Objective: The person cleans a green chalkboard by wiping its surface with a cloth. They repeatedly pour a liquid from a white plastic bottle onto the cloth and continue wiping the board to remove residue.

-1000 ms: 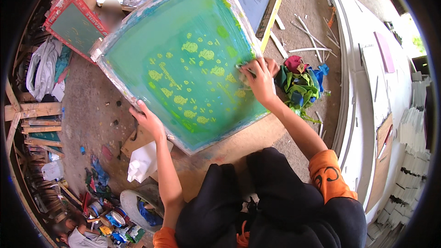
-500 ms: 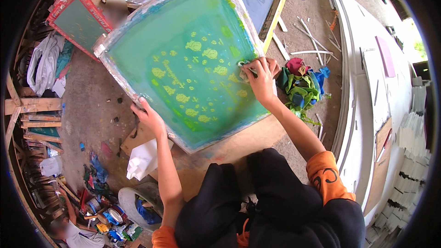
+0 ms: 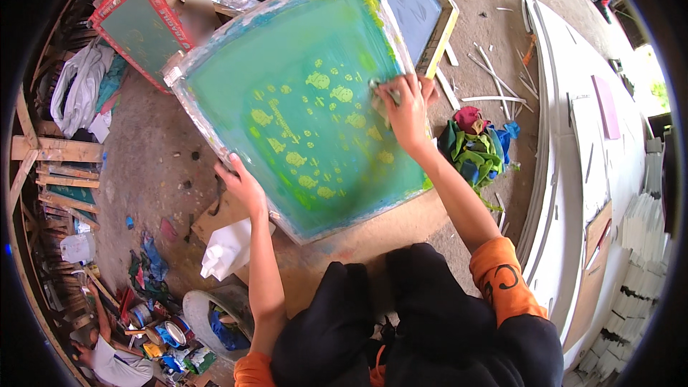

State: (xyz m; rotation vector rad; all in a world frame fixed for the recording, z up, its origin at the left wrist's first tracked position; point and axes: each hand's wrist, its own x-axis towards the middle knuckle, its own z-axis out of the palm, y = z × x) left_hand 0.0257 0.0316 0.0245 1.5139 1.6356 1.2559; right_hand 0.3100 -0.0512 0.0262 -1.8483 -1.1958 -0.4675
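A silk-screen printing frame (image 3: 222,89) leans tilted in front of my knees, its green mesh marked with small yellow-green animal shapes (image 3: 318,80). My left hand (image 3: 244,185) grips the frame's left edge, thumb over the rim. On the mesh near the right edge, my right hand (image 3: 405,107) is closed on a crumpled pale rag (image 3: 380,103) and presses it to the surface. Part of the rag hides under the fingers. Just right of that hand lies a heap of coloured rags (image 3: 476,143) in red, green and blue.
Under the frame's lower side is a brown board (image 3: 365,226). A white plastic bottle (image 3: 228,249) stands by my left forearm, near a bucket (image 3: 204,309). More screens (image 3: 140,32) lean at the back. White panels (image 3: 559,150) line the right. Another person (image 3: 118,362) is at lower left.
In the view, the screen has shifted slightly right and down. My right hand and the rag have moved up along the mesh's right side. My left hand keeps its hold on the edge.
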